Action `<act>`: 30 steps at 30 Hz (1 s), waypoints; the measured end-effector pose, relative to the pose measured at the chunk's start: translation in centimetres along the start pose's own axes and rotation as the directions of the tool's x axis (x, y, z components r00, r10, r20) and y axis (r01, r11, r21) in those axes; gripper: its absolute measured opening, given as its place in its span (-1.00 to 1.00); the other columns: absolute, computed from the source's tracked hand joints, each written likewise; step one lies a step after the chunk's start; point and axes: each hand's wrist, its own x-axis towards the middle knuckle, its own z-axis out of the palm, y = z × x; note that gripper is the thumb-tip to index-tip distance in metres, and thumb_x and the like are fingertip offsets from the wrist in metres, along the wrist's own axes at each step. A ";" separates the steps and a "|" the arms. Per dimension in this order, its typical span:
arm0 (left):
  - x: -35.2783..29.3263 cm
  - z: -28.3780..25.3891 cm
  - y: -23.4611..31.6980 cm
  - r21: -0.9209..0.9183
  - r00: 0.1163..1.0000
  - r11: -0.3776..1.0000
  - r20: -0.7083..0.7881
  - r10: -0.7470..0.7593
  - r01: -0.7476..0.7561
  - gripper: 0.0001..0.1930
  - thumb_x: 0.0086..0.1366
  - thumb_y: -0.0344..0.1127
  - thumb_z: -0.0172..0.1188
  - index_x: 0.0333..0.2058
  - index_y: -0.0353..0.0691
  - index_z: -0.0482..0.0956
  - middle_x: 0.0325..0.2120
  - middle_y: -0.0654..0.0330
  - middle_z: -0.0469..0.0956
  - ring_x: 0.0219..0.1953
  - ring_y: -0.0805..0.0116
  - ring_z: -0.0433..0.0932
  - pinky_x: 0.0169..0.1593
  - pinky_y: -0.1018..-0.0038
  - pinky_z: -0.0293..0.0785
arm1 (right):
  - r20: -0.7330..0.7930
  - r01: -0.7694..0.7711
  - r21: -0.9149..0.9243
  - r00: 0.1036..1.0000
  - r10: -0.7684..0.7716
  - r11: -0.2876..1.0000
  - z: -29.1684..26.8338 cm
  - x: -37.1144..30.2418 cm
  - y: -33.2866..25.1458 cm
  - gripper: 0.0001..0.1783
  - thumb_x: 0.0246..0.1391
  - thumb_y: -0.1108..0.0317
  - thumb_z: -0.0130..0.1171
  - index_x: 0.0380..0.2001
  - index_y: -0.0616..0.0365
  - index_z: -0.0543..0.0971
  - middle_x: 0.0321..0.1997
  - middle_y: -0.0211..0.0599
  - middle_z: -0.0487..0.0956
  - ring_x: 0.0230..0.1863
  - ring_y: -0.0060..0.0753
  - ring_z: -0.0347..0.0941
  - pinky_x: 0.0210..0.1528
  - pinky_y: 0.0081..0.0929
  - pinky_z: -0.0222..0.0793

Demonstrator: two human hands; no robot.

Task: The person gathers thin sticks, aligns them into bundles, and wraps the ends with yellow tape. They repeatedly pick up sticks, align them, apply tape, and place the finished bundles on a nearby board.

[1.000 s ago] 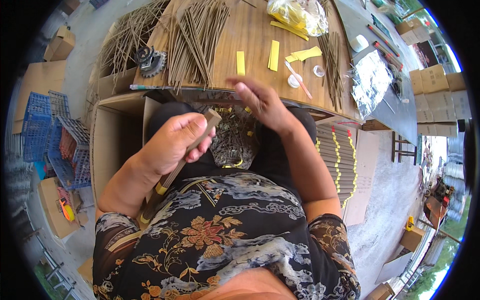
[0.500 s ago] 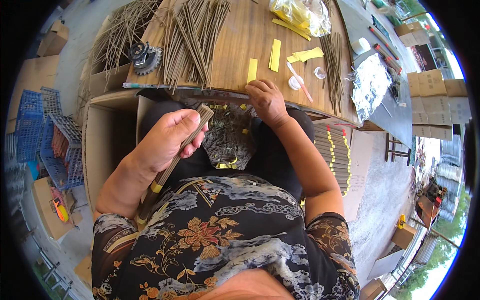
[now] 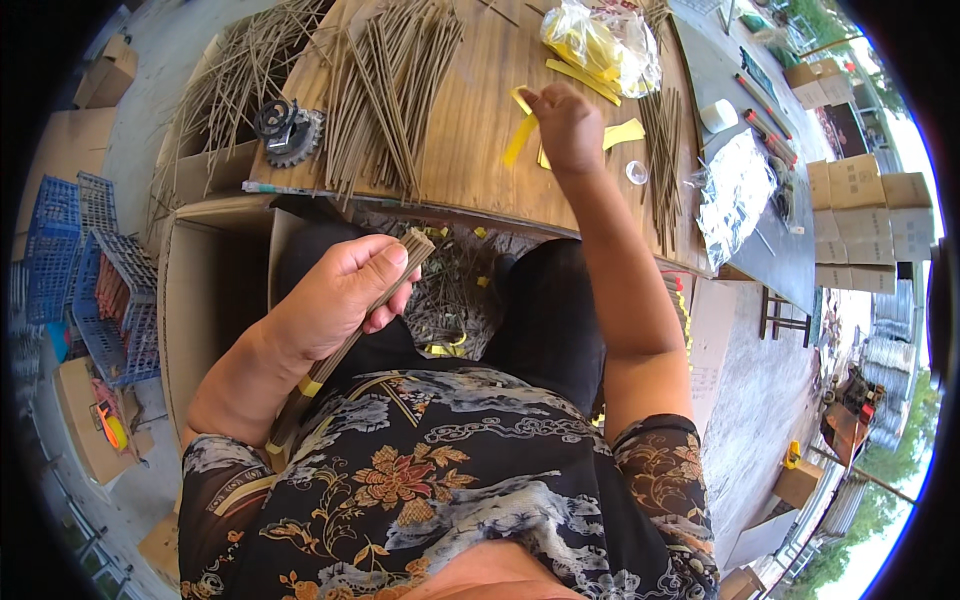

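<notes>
Clasping a bundle of sticks [image 3: 332, 361] in the left hand [image 3: 342, 298] at nine o'clock; pinching a yellow strip [image 3: 517, 142] in the right hand [image 3: 568, 128] toward one o'clock, over the wooden table [image 3: 462, 130].

Right hand [image 3: 572, 130]: plastic bag [image 3: 615, 50] blocks 1 o'clock, loose sticks [image 3: 663, 150] at 3, clear ring [image 3: 637, 172] at 4. Beyond yellow strip [image 3: 519, 142], bare table [image 3: 472, 130] runs free at 9 until stick pile [image 3: 390, 110]. Left hand [image 3: 355, 285]: carton [image 3: 215, 275] at 9, table edge at 12; passage over lap [image 3: 545, 310] at 3 until right forearm [image 3: 632, 265].
</notes>
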 end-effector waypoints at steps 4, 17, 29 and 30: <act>0.0 -0.1 0.1 -0.019 1.000 1.000 -0.020 0.024 -0.025 -0.66 0.28 -0.06 -0.11 -0.38 -0.27 0.37 -0.65 0.31 0.34 -0.71 0.67 0.20 -0.64 0.77 0.16 | 0.207 -0.336 0.486 0.941 0.268 0.807 -1.4 1.8 0.3 -0.72 -0.11 0.23 0.24 -0.51 0.27 0.54 -0.65 -0.45 0.44 -0.68 -0.66 0.21 -0.62 -0.66 0.16; -0.9 2.7 1.4 -0.102 0.978 0.984 0.130 0.162 -0.149 -0.59 0.28 -0.09 -0.10 -0.08 -0.31 0.26 -0.61 0.23 0.33 -0.69 0.64 0.21 -0.62 0.77 0.18 | 0.509 -0.509 0.832 0.859 0.063 0.221 -8.9 -7.0 -12.1 -0.73 -0.08 0.29 0.23 -0.39 0.24 0.43 -0.53 -0.48 0.46 -0.57 -0.73 0.31 -0.54 -0.80 0.23; -2.7 4.9 0.9 0.026 0.972 0.971 0.030 0.235 -0.236 -0.69 0.31 -0.16 -0.14 -0.17 -0.30 0.37 -0.62 0.34 0.35 -0.65 0.69 0.24 -0.59 0.78 0.15 | 0.492 -0.437 0.862 0.844 0.215 -0.256 -12.1 -10.9 -13.9 -0.90 0.06 0.43 0.02 -0.33 0.16 0.41 -0.35 -0.25 0.51 -0.38 -0.50 0.45 -0.33 -0.54 0.40; -3.0 5.0 0.8 0.040 0.972 0.971 0.032 0.234 -0.235 -0.68 0.31 -0.16 -0.14 -0.15 -0.31 0.36 -0.61 0.31 0.35 -0.65 0.68 0.23 -0.59 0.77 0.16 | 0.486 -0.412 0.864 0.834 0.261 -0.290 -13.0 -10.8 -14.0 -0.93 0.07 0.44 0.00 -0.35 0.16 0.40 -0.36 -0.23 0.51 -0.39 -0.47 0.46 -0.34 -0.52 0.41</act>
